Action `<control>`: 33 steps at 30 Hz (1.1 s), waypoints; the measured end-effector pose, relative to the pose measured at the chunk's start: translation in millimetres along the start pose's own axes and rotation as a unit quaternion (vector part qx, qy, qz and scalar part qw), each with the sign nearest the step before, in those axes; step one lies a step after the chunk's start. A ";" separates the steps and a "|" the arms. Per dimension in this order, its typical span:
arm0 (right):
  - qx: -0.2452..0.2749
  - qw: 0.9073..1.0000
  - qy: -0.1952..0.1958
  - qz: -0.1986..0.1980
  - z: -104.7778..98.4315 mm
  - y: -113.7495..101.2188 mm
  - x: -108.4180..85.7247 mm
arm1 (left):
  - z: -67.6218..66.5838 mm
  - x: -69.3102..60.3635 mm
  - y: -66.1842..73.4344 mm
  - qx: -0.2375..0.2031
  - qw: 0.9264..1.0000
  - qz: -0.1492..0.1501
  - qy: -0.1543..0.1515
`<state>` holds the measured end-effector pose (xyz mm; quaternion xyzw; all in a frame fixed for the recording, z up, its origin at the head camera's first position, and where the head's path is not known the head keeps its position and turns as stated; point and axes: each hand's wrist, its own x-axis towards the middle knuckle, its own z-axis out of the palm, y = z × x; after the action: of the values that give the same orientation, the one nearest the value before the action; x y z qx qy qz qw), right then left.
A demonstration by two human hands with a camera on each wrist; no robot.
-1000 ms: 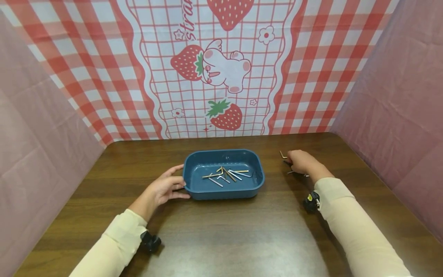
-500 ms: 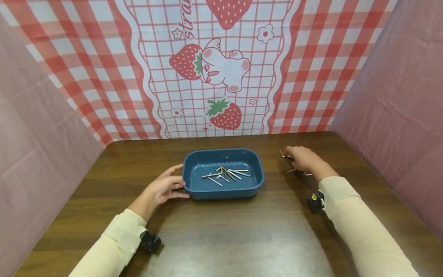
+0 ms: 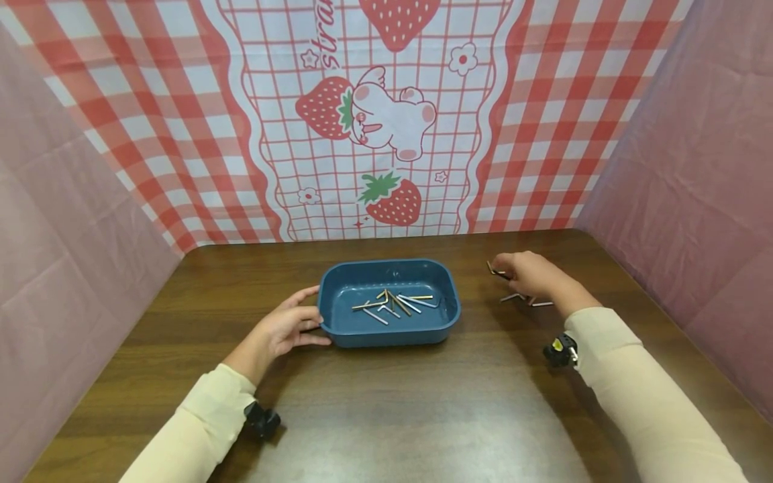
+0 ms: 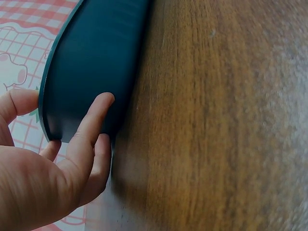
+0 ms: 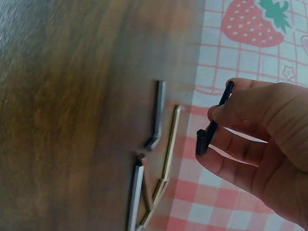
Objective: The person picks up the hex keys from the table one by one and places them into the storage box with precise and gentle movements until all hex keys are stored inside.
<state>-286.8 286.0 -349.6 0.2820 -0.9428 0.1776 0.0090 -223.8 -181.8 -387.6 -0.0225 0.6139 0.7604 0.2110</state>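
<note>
My left hand (image 3: 288, 330) rests against the left end of a blue bin (image 3: 392, 340), its fingers spread along the rim and outer wall. In the left wrist view, the hand (image 4: 62, 168) has one fingertip on the dark outer wall (image 4: 96, 53). My right hand (image 5: 260, 130) pinches a black L-shaped hex key (image 5: 224, 98) between thumb and fingers, above the table. Below it lie a dark key (image 5: 159, 108), a gold one (image 5: 172, 139) and a silver one (image 5: 135, 192). In the head view, the right hand (image 3: 531, 275) is right of the bin.
Several gold and silver hex keys (image 3: 410, 306) lie inside the bin. The brown table (image 3: 386, 409) meets a red-and-white checked cloth (image 3: 543, 134) at its back edge. Pink cloth (image 3: 694, 168) hangs at both sides. Silver keys (image 3: 541, 304) lie beneath the right hand.
My right hand has moved slightly up and back on the right side, exposing more of the keys beneath it. The left hand and bin stay in place.
</note>
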 end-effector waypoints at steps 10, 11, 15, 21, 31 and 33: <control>-0.013 0.999 -0.011 -0.027 -8.8 -17.1 6.2 | 0.2 0.7 -0.5 -0.002 1.000 -0.001 0.003; -0.009 0.999 -0.012 -0.029 -9.9 -19.3 6.6 | 0.3 0.7 -0.6 -0.002 1.000 -0.002 0.005; -0.021 0.999 -0.007 -0.047 -14.6 -27.4 8.5 | 1.1 0.9 -0.4 -0.002 1.000 -0.006 0.009; -0.028 0.997 -0.007 -0.072 -19.3 -38.0 14.0 | 0.1 0.4 -0.2 0.001 1.000 -0.001 0.002; -0.037 0.995 -0.021 -0.086 -24.7 -60.0 26.6 | 1.3 -0.9 0.2 0.000 1.000 -0.004 0.006; -0.037 0.995 -0.029 -0.086 -26.7 -66.2 28.8 | 1.3 -0.7 -0.2 0.001 1.000 -0.004 0.006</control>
<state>-277.8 228.3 -299.4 0.3662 -0.9210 0.1326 0.0076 -222.8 -180.7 -387.2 -0.0290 0.6159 0.7587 0.2102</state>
